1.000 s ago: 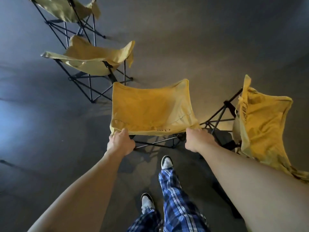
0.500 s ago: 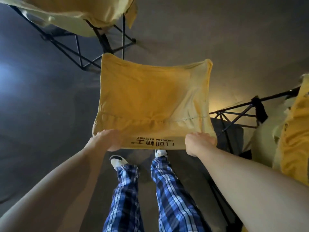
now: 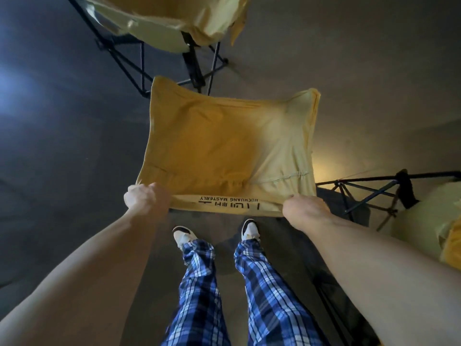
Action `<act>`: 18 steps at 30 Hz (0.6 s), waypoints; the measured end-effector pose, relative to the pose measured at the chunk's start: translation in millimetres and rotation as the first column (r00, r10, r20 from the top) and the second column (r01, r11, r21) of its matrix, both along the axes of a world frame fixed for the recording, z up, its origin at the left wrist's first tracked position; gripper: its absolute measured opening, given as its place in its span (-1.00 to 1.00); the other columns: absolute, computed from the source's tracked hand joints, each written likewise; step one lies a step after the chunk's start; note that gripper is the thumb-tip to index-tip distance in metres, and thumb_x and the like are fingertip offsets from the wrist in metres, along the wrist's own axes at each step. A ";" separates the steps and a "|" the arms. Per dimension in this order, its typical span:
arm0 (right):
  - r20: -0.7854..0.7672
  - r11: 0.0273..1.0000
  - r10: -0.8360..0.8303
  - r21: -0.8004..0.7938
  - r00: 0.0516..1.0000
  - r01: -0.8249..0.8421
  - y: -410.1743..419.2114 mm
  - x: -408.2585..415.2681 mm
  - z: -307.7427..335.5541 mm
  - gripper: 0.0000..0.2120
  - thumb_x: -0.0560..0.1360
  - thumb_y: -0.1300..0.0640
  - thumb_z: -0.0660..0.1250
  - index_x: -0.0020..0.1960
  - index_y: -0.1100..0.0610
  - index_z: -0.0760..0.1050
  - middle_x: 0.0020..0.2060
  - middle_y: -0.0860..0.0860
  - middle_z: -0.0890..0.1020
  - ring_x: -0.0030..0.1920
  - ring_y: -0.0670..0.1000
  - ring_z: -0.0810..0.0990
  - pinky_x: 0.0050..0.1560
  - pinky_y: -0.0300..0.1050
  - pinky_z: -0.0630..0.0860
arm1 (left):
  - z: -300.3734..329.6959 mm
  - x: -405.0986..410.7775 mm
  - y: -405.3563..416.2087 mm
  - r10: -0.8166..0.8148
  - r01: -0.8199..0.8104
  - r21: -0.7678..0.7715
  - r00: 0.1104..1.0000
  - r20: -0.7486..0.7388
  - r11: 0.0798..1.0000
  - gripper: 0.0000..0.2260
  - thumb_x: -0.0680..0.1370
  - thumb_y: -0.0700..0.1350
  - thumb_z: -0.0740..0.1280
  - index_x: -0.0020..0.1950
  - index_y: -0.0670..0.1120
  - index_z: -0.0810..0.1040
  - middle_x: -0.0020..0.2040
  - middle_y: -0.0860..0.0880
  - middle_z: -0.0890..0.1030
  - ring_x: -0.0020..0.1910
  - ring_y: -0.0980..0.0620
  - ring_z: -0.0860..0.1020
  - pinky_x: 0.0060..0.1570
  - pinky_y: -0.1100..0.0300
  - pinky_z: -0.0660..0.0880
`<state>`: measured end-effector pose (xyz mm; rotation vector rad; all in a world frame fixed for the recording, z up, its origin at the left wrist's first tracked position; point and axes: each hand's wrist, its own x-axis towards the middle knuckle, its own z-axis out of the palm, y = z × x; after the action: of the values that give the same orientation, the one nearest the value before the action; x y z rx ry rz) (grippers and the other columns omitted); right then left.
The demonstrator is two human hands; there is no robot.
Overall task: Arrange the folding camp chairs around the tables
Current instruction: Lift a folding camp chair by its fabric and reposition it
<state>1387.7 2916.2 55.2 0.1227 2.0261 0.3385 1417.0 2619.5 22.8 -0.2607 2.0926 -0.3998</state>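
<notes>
Yellow fabric of the camp chair (image 3: 232,148) fills the middle of our view, stretched out flat in front of us with its printed back hem nearest our body, lettering upside down to us. We grip that hem at both ends: our left hand (image 3: 142,197) curls round the left corner, our right hand (image 3: 303,211) curls round the right corner, fingers on both wrapped into the cloth and holding it. Compared with half a second ago the chair sits a little farther from us and a touch higher in the view, and its right half now looks paler where the light falls on it. Our feet have shifted too: both shoes (image 3: 183,236) now show side by side below the hem, where before the right one was mostly hidden under the fabric. Our plaid trousers (image 3: 269,293) stand straight beneath the chair's near edge.

Just beyond the chair's far left corner stands a second chair (image 3: 174,23), its black legs nearly meeting our fabric; more of its frame shows than before. To the right, well past our right hand, a third chair (image 3: 421,221) lies with its black frame toward us, on the dim grey floor (image 3: 62,146).
</notes>
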 end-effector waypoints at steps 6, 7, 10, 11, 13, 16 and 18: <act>0.053 0.925 0.373 -0.096 0.926 -0.367 -131.9 -24.0 32.5 -0.67 0.48 0.31 0.18 0.19 0.16 0.54 0.08 0.11 0.55 0.07 0.19 0.55 0.02 0.01 0.53 | 57.8 40.2 -119.5 0.238 -0.238 0.014 0.968 -0.075 0.971 -0.74 0.52 -0.14 0.33 0.18 0.05 0.61 0.04 0.03 0.59 0.11 -0.12 0.56 -0.20 0.14 0.44; 0.045 0.897 0.435 -0.110 0.899 -0.428 -163.8 -24.7 37.2 -0.68 0.49 0.32 0.18 0.19 0.16 0.54 0.06 0.10 0.54 0.08 0.20 0.55 0.08 0.04 0.54 | 69.5 55.8 -143.5 0.290 -0.289 0.018 0.953 -0.086 0.957 -0.75 0.51 -0.12 0.34 0.16 0.07 0.62 0.03 0.04 0.60 0.11 -0.11 0.58 -0.18 0.14 0.46; 0.029 0.788 0.611 -0.120 0.791 -0.604 -245.4 -24.8 44.5 -0.67 0.55 0.33 0.16 0.26 0.17 0.50 0.17 0.09 0.54 0.20 0.21 0.53 0.17 0.09 0.50 | 93.7 99.4 -199.7 0.431 -0.432 0.015 0.896 -0.104 0.902 -0.76 0.48 -0.04 0.38 0.15 0.10 0.62 0.06 0.05 0.61 0.14 -0.09 0.59 -0.07 0.17 0.51; 0.026 0.740 0.668 -0.121 0.743 -0.661 -273.2 -23.6 44.2 -0.65 0.55 0.32 0.17 0.30 0.15 0.49 0.22 0.08 0.52 0.23 0.21 0.51 0.17 0.09 0.49 | 101.7 115.1 -216.8 0.474 -0.476 0.015 0.873 -0.117 0.879 -0.75 0.48 -0.03 0.38 0.16 0.09 0.61 0.07 0.06 0.61 0.14 -0.08 0.59 -0.05 0.18 0.50; 0.025 0.668 0.743 -0.107 0.669 -0.737 -331.1 -20.5 45.3 -0.63 0.53 0.29 0.22 0.31 0.10 0.48 0.25 0.06 0.50 0.26 0.20 0.47 0.12 0.07 0.48 | 115.4 145.7 -250.3 0.550 -0.554 0.019 0.821 -0.151 0.832 -0.75 0.49 -0.03 0.35 0.17 0.09 0.61 0.10 0.05 0.61 0.15 -0.08 0.58 -0.04 0.18 0.48; -0.012 0.616 0.786 -0.062 0.618 -0.785 -405.8 -27.5 57.1 -0.59 0.49 0.25 0.25 0.33 0.08 0.47 0.30 0.11 0.47 0.28 0.21 0.42 -0.06 0.05 0.39 | 130.6 170.9 -290.0 0.639 -0.646 0.046 0.740 -0.211 0.762 -0.78 0.53 -0.07 0.30 0.15 0.07 0.59 0.12 0.00 0.60 0.16 -0.11 0.57 0.03 0.14 0.49; -0.087 0.569 0.817 -0.041 0.570 -0.821 -460.7 -37.5 69.1 -0.56 0.51 0.23 0.23 0.38 0.07 0.41 0.38 0.15 0.40 0.34 0.25 0.35 -0.05 0.06 0.38 | 137.5 181.7 -318.4 0.692 -0.704 0.051 0.678 -0.248 0.708 -0.78 0.53 -0.09 0.29 0.16 0.06 0.57 0.13 -0.01 0.59 0.16 -0.12 0.56 0.04 0.12 0.49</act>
<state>1350.2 2455.5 124.3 -0.9263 2.0295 0.8459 1598.7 2301.0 160.3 -1.1604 2.0327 0.0629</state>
